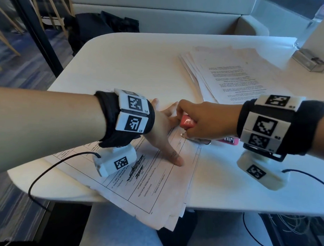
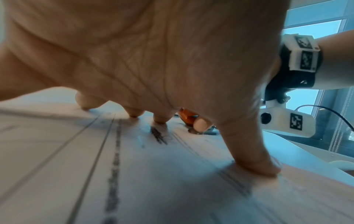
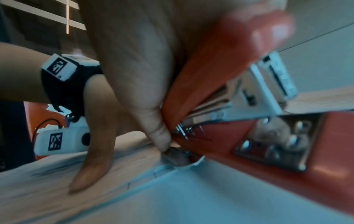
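A stack of printed forms lies on the white table, hanging over its near edge. My left hand is spread flat on the stack, and its fingertips press the paper down. My right hand grips a red stapler over the stack's far right corner. In the right wrist view the stapler stands with its jaws apart, its metal magazine showing, and its nose at the paper's edge. The left wrist view catches the stapler's tip beyond my fingers.
A second, looser pile of printed sheets lies at the table's far right. A small clear box sits near the right corner beside a water bottle. A black bag rests on the bench behind. Black cables hang off the front edge.
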The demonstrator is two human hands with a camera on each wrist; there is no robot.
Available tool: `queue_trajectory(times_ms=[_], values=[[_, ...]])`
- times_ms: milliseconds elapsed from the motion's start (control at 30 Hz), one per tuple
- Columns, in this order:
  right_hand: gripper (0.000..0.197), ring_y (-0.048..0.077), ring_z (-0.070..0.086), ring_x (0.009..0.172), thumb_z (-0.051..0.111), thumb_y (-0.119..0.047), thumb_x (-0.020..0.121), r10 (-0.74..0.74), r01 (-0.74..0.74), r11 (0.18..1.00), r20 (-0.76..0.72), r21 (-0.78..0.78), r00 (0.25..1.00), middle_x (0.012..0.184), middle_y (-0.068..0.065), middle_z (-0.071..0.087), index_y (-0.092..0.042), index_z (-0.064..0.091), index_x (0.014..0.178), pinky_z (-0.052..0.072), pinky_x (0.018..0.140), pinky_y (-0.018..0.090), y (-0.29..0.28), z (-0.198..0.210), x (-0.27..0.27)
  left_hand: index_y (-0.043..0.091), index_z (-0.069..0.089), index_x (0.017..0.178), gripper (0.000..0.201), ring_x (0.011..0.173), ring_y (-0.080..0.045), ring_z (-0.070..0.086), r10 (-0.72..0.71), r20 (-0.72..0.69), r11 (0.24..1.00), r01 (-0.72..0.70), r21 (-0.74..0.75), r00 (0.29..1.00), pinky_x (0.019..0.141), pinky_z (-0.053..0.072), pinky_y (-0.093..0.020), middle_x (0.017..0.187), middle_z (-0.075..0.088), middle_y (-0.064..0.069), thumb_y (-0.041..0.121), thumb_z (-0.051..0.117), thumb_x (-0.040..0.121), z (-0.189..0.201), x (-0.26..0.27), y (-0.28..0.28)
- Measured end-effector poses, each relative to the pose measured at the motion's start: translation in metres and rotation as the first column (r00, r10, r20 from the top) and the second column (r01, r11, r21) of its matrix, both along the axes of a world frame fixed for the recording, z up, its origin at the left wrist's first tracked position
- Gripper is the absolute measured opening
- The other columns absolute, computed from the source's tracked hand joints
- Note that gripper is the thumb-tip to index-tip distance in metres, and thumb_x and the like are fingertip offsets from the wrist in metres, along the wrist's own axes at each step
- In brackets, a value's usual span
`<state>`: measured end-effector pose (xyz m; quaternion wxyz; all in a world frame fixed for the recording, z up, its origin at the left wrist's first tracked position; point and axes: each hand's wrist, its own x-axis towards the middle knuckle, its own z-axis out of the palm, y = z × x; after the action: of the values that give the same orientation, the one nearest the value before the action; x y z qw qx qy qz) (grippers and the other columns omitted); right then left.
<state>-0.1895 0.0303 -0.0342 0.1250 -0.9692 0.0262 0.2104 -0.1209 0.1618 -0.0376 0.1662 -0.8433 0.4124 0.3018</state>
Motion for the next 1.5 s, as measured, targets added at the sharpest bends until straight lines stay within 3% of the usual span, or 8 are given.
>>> queue_trajectory(times_ms=[167,367,467,900,1133,1233,1333,1500], values=[[0.034,0.016,0.061,0.066,0.065,-0.029,0.085,-0.127,0.131,0.991,-0.094,0.035,0.987,0.090,0.002,0.065,-0.027,0.042,0.110,0.050,0.059,0.028,0.000,0.007,0.009,0.055,-0.025,0.137,0.120,0.138,-0.043,-0.030,0.001,-0.008,1.000,-0.001,-0.016,1.000,0.111,-0.003,-0.064,0.151,-0.038,0.011,0.087,0.056,0.054,-0.002,0.002,0.000],[0.032,0.012,0.059,0.048,0.066,-0.028,0.087,-0.248,0.274,0.954,-0.195,0.121,0.949,0.075,0.003,0.062,-0.022,0.048,0.112,0.046,0.044,0.017,-0.003,0.015,0.013,0.053,-0.029,0.136,0.125,0.138,-0.040,-0.032,0.007,-0.013,1.000,-0.008,-0.022,1.000,0.111,-0.005,-0.062,0.150,-0.039,0.011,0.088,0.057,0.053,-0.005,0.005,-0.001],[0.034,0.014,0.060,0.057,0.066,-0.034,0.086,-0.297,0.324,0.938,-0.195,0.123,0.935,0.080,0.003,0.061,-0.023,0.051,0.115,0.047,0.046,0.018,-0.004,0.019,0.012,0.052,-0.031,0.137,0.129,0.138,-0.039,-0.032,0.006,-0.010,1.000,-0.007,-0.021,1.000,0.110,-0.005,-0.062,0.149,-0.039,0.013,0.090,0.057,0.050,-0.008,0.007,-0.001],[0.048,0.010,0.057,0.072,0.060,-0.059,0.083,-0.128,0.126,0.986,-0.012,-0.113,0.992,0.090,-0.003,0.059,-0.021,0.047,0.109,0.041,0.057,0.021,0.002,0.020,0.004,0.046,-0.019,0.145,0.136,0.144,-0.037,-0.017,-0.090,0.002,0.996,0.090,-0.021,0.996,0.114,0.005,-0.056,0.155,-0.030,0.008,0.069,0.078,0.052,0.007,0.018,0.000],[0.037,0.004,0.048,0.067,0.065,-0.044,0.086,-0.075,0.095,0.977,0.112,-0.189,0.991,0.081,-0.008,0.049,-0.021,0.047,0.108,0.033,0.051,0.019,0.002,0.021,-0.006,0.040,-0.012,0.149,0.133,0.146,-0.035,-0.007,-0.061,0.040,0.995,0.064,-0.078,0.997,0.116,0.009,-0.050,0.159,-0.019,0.009,0.063,0.079,0.056,0.006,0.015,0.000],[0.034,0.007,0.053,0.074,0.064,-0.040,0.087,-0.039,0.068,0.976,0.141,-0.206,0.989,0.086,-0.008,0.057,-0.020,0.054,0.113,0.038,0.058,0.019,0.002,0.018,-0.012,0.038,-0.007,0.151,0.126,0.147,-0.035,-0.001,-0.047,0.054,0.993,0.052,-0.105,0.997,0.116,0.013,-0.049,0.160,-0.014,0.006,0.063,0.077,0.060,0.006,0.011,-0.002],[0.044,0.014,0.058,0.095,0.061,-0.045,0.087,0.013,0.040,0.965,0.198,-0.259,0.980,0.108,-0.005,0.063,-0.022,0.055,0.124,0.048,0.079,0.026,0.001,0.020,-0.018,0.039,0.003,0.151,0.121,0.146,-0.032,0.009,-0.030,0.043,0.986,0.036,-0.161,0.999,0.115,0.019,-0.047,0.161,-0.006,0.003,0.061,0.079,0.059,0.007,0.007,0.000],[0.053,0.015,0.052,0.104,0.064,-0.058,0.080,0.089,-0.005,0.947,0.248,-0.322,0.965,0.111,-0.008,0.060,-0.031,0.053,0.124,0.047,0.081,0.030,0.004,0.029,-0.026,0.031,0.045,0.140,0.085,0.131,-0.021,0.041,-0.083,0.142,0.931,0.128,-0.342,0.986,0.104,0.039,-0.038,0.144,0.042,0.001,0.051,0.080,0.066,0.016,0.003,0.002]])
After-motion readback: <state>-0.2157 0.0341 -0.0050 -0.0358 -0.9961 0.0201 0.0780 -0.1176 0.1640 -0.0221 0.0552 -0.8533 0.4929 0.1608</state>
